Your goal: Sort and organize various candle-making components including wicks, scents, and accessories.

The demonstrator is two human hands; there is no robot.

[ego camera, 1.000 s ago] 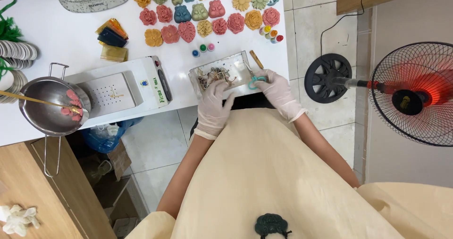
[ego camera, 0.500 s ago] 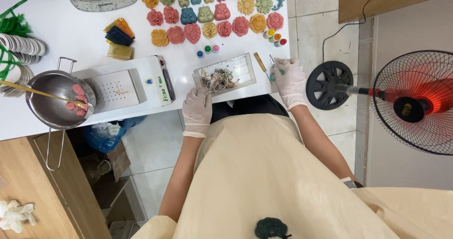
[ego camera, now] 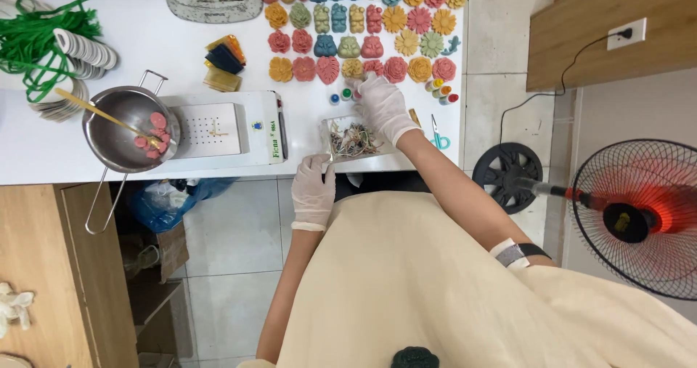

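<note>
A person in a cream apron stands at a white table [ego camera: 43, 150], both hands in white gloves. An electric fan [ego camera: 632, 215] with a red hub stands on the tiled floor to the person's right. On the table, a white scale [ego camera: 225, 130] sits beside a steel saucepan [ego camera: 127, 128] that holds pink pieces and a wooden stick. Rows of coloured moulded shapes [ego camera: 363, 34], flowers and bears among them, cover the far side of the table. A clear plastic tray [ego camera: 352, 137] of mixed dried bits lies at the near edge, in front of the person. The left hand [ego camera: 314, 188] rests at the tray's near left corner, its fingers curled loosely against the table edge; whether it grips the tray cannot be told. The right hand [ego camera: 383, 105] reaches past the tray with fingers spread towards small paint pots [ego camera: 344, 95], holding nothing that can be seen. Blue-handled scissors [ego camera: 437, 135] lie just right of the tray.
</note>
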